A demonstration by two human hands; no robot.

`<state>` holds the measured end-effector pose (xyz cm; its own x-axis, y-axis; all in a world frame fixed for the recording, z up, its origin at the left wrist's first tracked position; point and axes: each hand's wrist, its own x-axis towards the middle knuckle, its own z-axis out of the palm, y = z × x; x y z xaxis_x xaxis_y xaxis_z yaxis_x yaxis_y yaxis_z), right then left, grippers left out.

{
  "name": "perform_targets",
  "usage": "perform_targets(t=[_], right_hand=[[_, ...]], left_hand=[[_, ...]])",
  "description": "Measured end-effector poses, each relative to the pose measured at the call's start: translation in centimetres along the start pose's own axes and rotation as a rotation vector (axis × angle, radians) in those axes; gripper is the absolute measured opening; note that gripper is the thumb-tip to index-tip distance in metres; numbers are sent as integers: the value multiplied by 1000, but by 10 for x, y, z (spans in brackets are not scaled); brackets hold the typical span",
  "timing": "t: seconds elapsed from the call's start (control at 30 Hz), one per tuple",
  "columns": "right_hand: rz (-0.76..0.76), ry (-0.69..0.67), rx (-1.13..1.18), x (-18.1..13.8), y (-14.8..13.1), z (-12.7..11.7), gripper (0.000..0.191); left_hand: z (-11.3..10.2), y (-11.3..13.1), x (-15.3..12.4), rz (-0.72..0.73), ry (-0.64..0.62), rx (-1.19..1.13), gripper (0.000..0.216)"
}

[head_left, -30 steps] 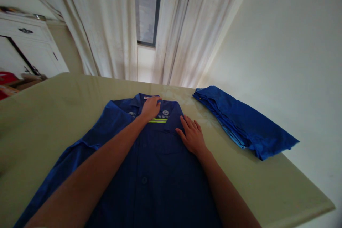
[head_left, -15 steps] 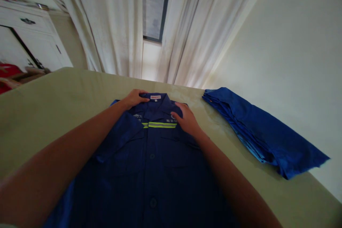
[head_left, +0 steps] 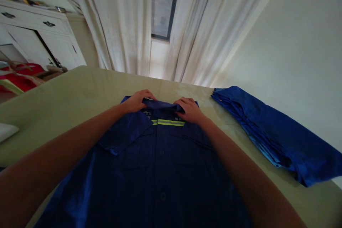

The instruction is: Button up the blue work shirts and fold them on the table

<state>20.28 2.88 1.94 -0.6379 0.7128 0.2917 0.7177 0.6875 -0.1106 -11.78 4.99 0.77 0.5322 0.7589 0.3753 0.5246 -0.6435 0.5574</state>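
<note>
A dark blue work shirt with buttons and a yellow-green reflective stripe lies front up, collar pointing away from me. My left hand grips the left side of its collar, fingers behind and thumb in front. On the right side of the collar, my right hand is closed in the same way. Between the hands the collar is folded forward, and its neck label is mostly covered. White lettering on the chest is partly hidden by the hands.
The shirt lies on a pale green table. Folded blue garments are stacked along the right, near the wall. Curtains hang behind. A white cabinet and red items are at the left.
Both hands have taken hold of the collar, which has been flipped forward over the neck label. The view has shifted slightly left, showing more of the cabinet.
</note>
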Motion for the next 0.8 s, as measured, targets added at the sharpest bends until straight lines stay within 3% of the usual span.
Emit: perform_targets(t=[0.17, 0.27, 0.4, 0.47, 0.57, 0.63, 0.7, 0.8], right_hand=[[73, 0, -101, -7, -6, 5, 44], [12, -119, -158, -15, -2, 10, 47], [-43, -301, -138, -28, -2, 6, 59], [11, -324, -114, -29, -6, -1, 53], [214, -268, -131, -20, -20, -9, 42], [410, -220, -175, -12, -32, -9, 59], [561, -216, -207, -7, -43, -4, 73], [565, -232, -232, -10, -55, 10, 78]], left_hand=[[2, 8, -16, 78, -87, 189, 45], [3, 10, -31, 65, -140, 296, 48], [-1, 14, -46, 83, -324, 361, 55], [-6, 16, -46, 1, -344, 420, 53], [-9, 17, -39, -198, -213, 529, 46], [-6, 10, -37, -311, -148, 573, 54], [1, -1, -40, -401, -158, 601, 65], [11, -19, -49, -471, -196, 630, 69]])
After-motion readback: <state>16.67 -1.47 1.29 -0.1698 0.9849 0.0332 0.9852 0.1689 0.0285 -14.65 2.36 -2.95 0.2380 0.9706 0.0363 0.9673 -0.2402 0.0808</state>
